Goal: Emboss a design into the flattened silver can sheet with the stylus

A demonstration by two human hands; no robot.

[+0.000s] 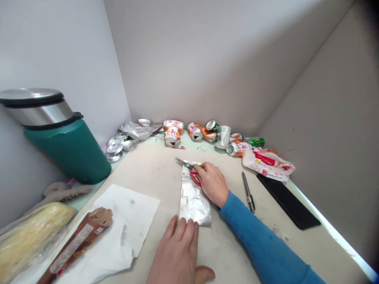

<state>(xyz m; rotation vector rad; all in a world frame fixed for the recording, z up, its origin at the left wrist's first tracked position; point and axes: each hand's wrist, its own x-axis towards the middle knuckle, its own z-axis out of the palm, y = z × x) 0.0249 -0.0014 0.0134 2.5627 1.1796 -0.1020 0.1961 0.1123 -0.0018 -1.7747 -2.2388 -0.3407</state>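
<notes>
My right hand [213, 183] has its fingers closed on the red handles of a pair of scissors [195, 178]. The scissors lie over the far end of a silvery metal sheet [194, 201], blades pointing to the far left. That sheet is long, narrow and slightly wrinkled, and it lies flat on the table. My left hand [179, 252] rests palm down at the sheet's near end, fingers stretched out and thumb apart. Its fingertips are at or close to the sheet's near edge; I cannot tell whether they press on it.
Crushed drink cans [173, 133] line the back wall, with can ends [115, 146] at the back left. A green bottle [68, 146], a white paper [127, 225] and a brown wrapper [79, 244] are left. A pen [248, 191], black phone [287, 201] and tissue pack [269, 165] lie right.
</notes>
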